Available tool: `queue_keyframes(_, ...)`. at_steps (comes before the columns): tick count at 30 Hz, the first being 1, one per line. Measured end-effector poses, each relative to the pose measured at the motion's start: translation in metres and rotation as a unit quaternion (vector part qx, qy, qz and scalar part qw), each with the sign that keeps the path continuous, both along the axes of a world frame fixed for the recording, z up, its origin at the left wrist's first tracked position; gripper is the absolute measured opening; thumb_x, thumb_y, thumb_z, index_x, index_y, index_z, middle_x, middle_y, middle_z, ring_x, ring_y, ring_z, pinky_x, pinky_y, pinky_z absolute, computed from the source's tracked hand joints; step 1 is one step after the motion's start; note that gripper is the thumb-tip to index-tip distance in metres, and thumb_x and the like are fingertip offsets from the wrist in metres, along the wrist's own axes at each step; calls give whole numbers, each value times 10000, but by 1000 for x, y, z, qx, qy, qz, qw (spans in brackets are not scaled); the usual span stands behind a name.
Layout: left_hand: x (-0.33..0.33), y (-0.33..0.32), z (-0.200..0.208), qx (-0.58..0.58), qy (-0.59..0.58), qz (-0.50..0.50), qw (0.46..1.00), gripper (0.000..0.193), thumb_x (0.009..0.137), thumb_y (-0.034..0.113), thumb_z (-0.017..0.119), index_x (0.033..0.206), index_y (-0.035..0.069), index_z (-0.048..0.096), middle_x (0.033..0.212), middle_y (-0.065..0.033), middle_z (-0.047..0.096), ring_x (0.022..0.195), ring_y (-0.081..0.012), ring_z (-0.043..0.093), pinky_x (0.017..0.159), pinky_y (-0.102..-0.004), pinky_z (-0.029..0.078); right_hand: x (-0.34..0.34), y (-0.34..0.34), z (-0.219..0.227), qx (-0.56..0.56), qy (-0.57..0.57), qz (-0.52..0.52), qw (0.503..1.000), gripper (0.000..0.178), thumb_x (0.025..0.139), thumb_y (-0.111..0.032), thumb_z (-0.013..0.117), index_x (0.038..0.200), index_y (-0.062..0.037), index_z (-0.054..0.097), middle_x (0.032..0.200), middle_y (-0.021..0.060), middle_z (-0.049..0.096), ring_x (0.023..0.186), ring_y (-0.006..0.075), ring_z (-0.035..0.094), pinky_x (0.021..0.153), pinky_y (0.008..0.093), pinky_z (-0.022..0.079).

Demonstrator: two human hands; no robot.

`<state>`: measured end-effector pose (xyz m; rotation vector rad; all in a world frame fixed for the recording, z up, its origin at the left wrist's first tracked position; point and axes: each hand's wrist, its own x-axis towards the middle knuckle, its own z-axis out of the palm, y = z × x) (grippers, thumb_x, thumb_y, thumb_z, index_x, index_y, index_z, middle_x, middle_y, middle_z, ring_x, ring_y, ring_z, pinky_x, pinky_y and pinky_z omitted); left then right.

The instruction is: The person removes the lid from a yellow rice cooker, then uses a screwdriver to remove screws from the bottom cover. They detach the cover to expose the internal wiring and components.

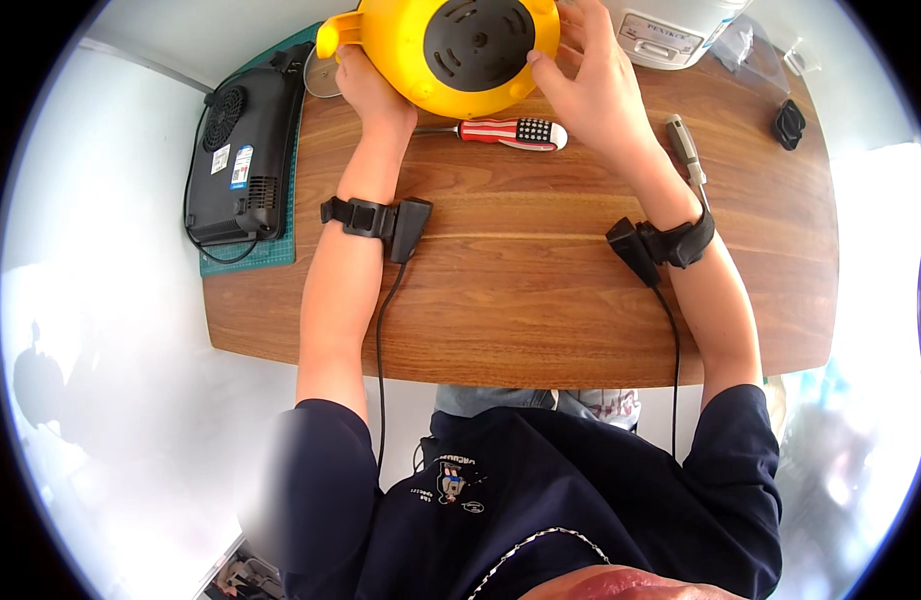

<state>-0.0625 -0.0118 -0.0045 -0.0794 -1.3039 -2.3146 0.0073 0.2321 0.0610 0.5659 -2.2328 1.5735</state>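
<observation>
A yellow electric kettle (400, 55) is tipped at the far edge of the view, its round black slotted underside (478, 42) facing me. My left hand (368, 88) grips it at the lower left, by the yellow handle (337, 35); most of those fingers are hidden behind the body. At its right side my right hand (592, 80) holds on, thumb pressed to the rim of the base and fingers curled along the side. Just below the kettle lies a screwdriver (510, 133) with a red, white and dark starred handle, its shaft partly covered by my left wrist.
A black appliance (245, 150) with a fan grille and cable rests on a green cutting mat (225, 262) at left. A round clear lid (322, 78) sits beside it. A grey-handled tool (683, 145), white container (670, 30), plastic bag (748, 55) and small black part (788, 125) lie right.
</observation>
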Motion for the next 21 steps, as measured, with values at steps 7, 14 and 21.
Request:
queue_keyframes(7,4,1,-2,73,-41,-116,990,447,1144,375,287,1364,61,516,1213,-63,690,1066,-195,700,936,-367,582,-18,6,-15,-260,-132,236,927,695,1024,-199,671,1560,1,276,1464,146,497,1304,212,515,1054,361,487)
queue_keyframes(14,8,13,18,28,-4,-244,969,415,1138,328,331,1367,54,544,1258,-87,680,1096,-212,696,980,-377,577,-27,22,-17,-192,-99,201,955,970,997,-618,578,1623,3,173,1534,158,439,1383,243,461,1112,377,432)
queue_keyframes(21,35,42,37,101,-56,-355,928,388,1131,289,368,1371,51,559,1296,-105,667,1123,-229,688,1007,-390,569,5,42,24,-252,-126,206,937,785,1029,-586,536,1519,8,382,1348,109,601,1187,179,599,979,302,489)
